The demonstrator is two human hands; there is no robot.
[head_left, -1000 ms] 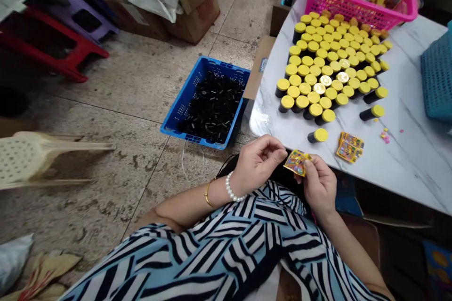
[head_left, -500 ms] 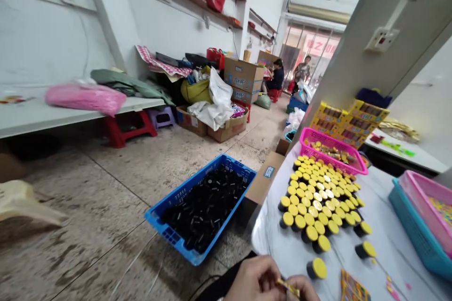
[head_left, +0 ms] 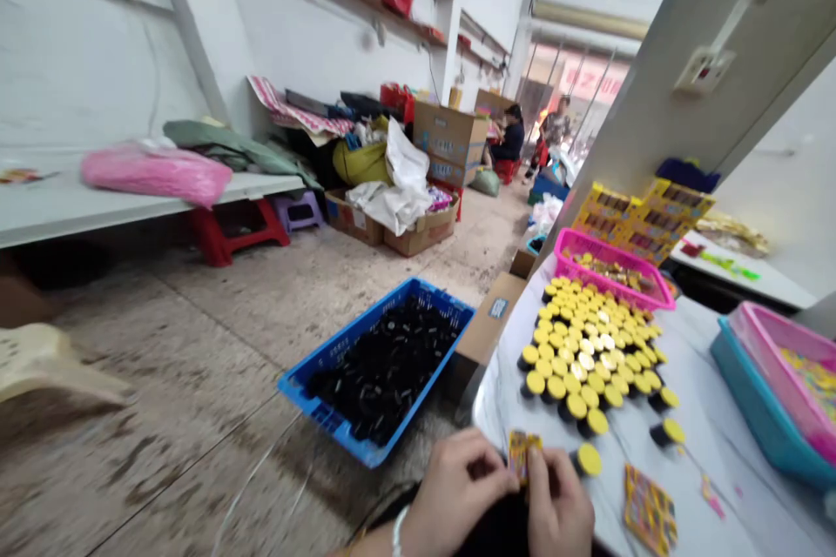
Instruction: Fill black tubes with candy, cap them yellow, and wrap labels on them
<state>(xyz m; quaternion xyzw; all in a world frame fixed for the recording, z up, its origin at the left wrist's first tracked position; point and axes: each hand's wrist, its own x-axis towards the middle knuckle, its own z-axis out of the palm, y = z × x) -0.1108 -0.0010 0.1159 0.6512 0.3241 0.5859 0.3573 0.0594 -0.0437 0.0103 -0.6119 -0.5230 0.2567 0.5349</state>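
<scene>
My left hand (head_left: pixel 461 479), with a white bracelet at the wrist, pinches the lower left of a small printed yellow sticker-like piece (head_left: pixel 518 451). My right hand (head_left: pixel 560 496) grips the same piece from the right, thumb on its front. Both hands are just off the table's near left corner. Beside my right hand stands a small black tub with a yellow lid (head_left: pixel 589 459). Many more such tubs (head_left: pixel 578 365) stand close together farther up the table. A flat printed yellow-and-purple stack or sheet (head_left: pixel 650 509) lies right of my right hand.
A blue crate (head_left: pixel 306 407) of black pieces is on the floor to the left, beside a cardboard box (head_left: pixel 489 326). On the white table (head_left: pixel 702 374) are a pink basket (head_left: pixel 663 291) and stacked pink and teal trays (head_left: pixel 751 400). Two people are at the back.
Both hands have risen in the view, bringing the small printed piece up upright and into fuller sight. The view has shifted slightly; the tubs stay in place.
</scene>
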